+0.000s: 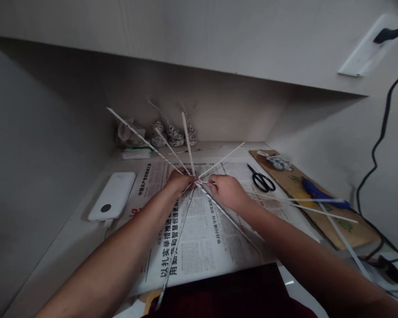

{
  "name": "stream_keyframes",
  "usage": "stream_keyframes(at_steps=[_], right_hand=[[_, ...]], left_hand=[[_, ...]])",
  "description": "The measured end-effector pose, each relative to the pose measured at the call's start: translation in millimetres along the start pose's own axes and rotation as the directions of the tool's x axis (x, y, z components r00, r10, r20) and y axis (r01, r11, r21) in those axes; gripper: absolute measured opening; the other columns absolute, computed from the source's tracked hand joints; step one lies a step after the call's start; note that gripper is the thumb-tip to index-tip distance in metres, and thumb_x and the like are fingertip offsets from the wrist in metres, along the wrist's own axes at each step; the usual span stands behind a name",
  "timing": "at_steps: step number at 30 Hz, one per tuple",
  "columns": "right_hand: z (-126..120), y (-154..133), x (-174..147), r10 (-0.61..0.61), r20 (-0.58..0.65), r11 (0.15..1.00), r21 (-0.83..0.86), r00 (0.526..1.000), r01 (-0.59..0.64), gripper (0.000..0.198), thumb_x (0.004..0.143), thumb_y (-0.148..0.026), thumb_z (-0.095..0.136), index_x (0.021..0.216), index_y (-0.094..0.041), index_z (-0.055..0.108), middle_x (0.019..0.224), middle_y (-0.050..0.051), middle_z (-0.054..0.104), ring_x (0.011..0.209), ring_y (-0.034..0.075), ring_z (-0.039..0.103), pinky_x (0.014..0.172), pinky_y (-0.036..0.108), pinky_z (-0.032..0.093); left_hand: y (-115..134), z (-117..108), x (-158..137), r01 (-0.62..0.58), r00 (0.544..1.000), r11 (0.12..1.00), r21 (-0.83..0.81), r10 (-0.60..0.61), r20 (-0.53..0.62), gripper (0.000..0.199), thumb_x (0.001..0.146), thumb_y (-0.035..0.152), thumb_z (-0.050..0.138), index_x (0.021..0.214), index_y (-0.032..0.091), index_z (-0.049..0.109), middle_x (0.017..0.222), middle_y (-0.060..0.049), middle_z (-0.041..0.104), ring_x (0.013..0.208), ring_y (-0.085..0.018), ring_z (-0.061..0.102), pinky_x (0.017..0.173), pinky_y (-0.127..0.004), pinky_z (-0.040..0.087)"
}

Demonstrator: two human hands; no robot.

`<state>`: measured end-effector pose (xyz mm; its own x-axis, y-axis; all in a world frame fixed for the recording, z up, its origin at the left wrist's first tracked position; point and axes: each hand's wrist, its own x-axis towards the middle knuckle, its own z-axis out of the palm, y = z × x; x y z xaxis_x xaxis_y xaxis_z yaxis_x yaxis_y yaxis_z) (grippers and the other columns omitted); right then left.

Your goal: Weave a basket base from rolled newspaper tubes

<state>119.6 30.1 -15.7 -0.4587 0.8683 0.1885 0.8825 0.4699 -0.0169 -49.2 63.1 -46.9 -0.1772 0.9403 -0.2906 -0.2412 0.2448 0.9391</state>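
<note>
Long thin rolled-paper sticks (142, 140) fan out in several directions from one crossing point above the table. My left hand (182, 180) is closed, pinching the sticks where they cross. Just right of it, my right hand (228, 190) is also closed, its thumb and finger gripping a paper stick close to the crossing. Some sticks point away toward the back wall, others run down toward me or out past my right forearm. The fingertips partly hide the crossing itself.
Newspaper (199, 247) covers the table. A white power bank (112, 196) lies left, black scissors (263, 181) right. A cardboard sheet (305, 216) carries a blue tool (321, 194) and a crumpled bundle (279, 162). Woven paper gourd shapes (175, 137) stand behind, under a low overhang.
</note>
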Motion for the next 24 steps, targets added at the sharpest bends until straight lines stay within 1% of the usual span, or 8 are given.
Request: stream_keyframes(at_steps=[4, 9, 11, 14, 16, 18, 20, 24], right_hand=[[-7.1, 0.3, 0.7, -0.022, -0.004, 1.000, 0.011, 1.000, 0.022, 0.028, 0.094, -0.038, 0.048, 0.088, -0.018, 0.066, 0.086, 0.008, 0.071, 0.076, 0.020, 0.062, 0.065, 0.028, 0.034], [-2.1, 4.7, 6.2, 0.027, 0.136, 0.937, 0.340, 0.990, -0.073, 0.020, 0.088, -0.033, 0.057, 0.078, -0.019, 0.067, 0.072, 0.003, 0.068, 0.068, 0.015, 0.060, 0.061, 0.024, 0.036], [-0.2, 5.4, 8.6, 0.115, 0.299, 0.809, 0.525, 0.947, -0.264, 0.021, 0.088, -0.033, 0.058, 0.074, -0.018, 0.065, 0.064, 0.001, 0.065, 0.060, 0.014, 0.059, 0.057, 0.023, 0.038], [0.4, 2.9, 9.6, 0.152, 0.578, 0.428, 0.693, 0.802, -0.580, 0.022, 0.091, -0.033, 0.053, 0.077, -0.018, 0.060, 0.058, 0.000, 0.063, 0.050, 0.015, 0.060, 0.049, 0.023, 0.041], [1.8, 0.5, 9.0, 0.102, 0.665, 0.215, 0.711, 0.739, -0.669, 0.019, 0.092, -0.031, 0.052, 0.079, -0.018, 0.057, 0.060, 0.002, 0.065, 0.049, 0.016, 0.063, 0.045, 0.024, 0.043], [5.7, -0.5, 8.9, 0.104, 0.666, 0.122, 0.728, 0.738, -0.674, 0.016, 0.091, -0.026, 0.054, 0.078, -0.017, 0.057, 0.059, 0.001, 0.064, 0.047, 0.015, 0.062, 0.046, 0.024, 0.047], [11.4, 0.9, 9.9, 0.164, 0.613, 0.139, 0.761, 0.773, -0.634, 0.014, 0.088, -0.021, 0.057, 0.075, -0.017, 0.059, 0.056, -0.002, 0.061, 0.046, 0.013, 0.060, 0.049, 0.025, 0.051], [19.2, 8.4, 13.0, 0.255, 0.477, 0.361, 0.760, 0.841, -0.541, 0.008, 0.086, -0.018, 0.059, 0.080, -0.017, 0.063, 0.060, -0.002, 0.063, 0.052, 0.013, 0.062, 0.051, 0.024, 0.051]], left_hand=[[-1.7, 0.0, 0.0, -0.019, 1.000, 1.000, -0.003, 0.019, 0.006, 0.021, 0.058, -0.004, 0.071, 0.069, 0.012, 0.062, 0.057, 0.001, 0.063, 0.049, -0.013, 0.060, 0.050, -0.024, 0.051], [-3.1, -0.6, 2.0, -0.023, 1.000, 1.000, 0.004, 0.023, 0.009, 0.025, 0.057, -0.005, 0.072, 0.071, 0.012, 0.061, 0.058, 0.002, 0.063, 0.048, -0.012, 0.060, 0.047, -0.022, 0.050], [-2.3, -0.9, 1.9, -0.007, 1.000, 1.000, 0.013, 0.007, 0.008, 0.025, 0.058, -0.004, 0.073, 0.072, 0.013, 0.061, 0.059, 0.002, 0.063, 0.048, -0.013, 0.060, 0.047, -0.023, 0.051], [-0.4, -1.6, 0.6, 0.021, 0.999, 1.000, 0.014, -0.021, 0.026, 0.023, 0.061, -0.004, 0.072, 0.072, 0.012, 0.061, 0.060, 0.000, 0.065, 0.049, -0.013, 0.062, 0.046, -0.023, 0.052], [0.9, -2.3, -0.5, 0.035, 0.998, 0.999, 0.004, -0.035, 0.045, 0.022, 0.061, -0.004, 0.072, 0.071, 0.012, 0.061, 0.060, 0.000, 0.065, 0.050, -0.013, 0.062, 0.046, -0.022, 0.052], [2.2, -2.8, -1.1, 0.055, 0.997, 0.998, -0.003, -0.055, 0.058, 0.023, 0.060, -0.004, 0.072, 0.071, 0.012, 0.061, 0.060, 0.000, 0.066, 0.050, -0.014, 0.062, 0.046, -0.022, 0.052], [3.3, -3.2, -1.3, 0.073, 0.996, 0.997, -0.006, -0.073, 0.060, 0.024, 0.059, -0.004, 0.073, 0.071, 0.012, 0.061, 0.060, -0.001, 0.066, 0.050, -0.014, 0.063, 0.046, -0.022, 0.052], [4.7, -3.2, -1.3, 0.096, 0.993, 0.995, -0.012, -0.095, 0.076, 0.025, 0.056, -0.004, 0.075, 0.069, 0.012, 0.061, 0.061, -0.001, 0.066, 0.050, -0.013, 0.062, 0.046, -0.021, 0.052]])
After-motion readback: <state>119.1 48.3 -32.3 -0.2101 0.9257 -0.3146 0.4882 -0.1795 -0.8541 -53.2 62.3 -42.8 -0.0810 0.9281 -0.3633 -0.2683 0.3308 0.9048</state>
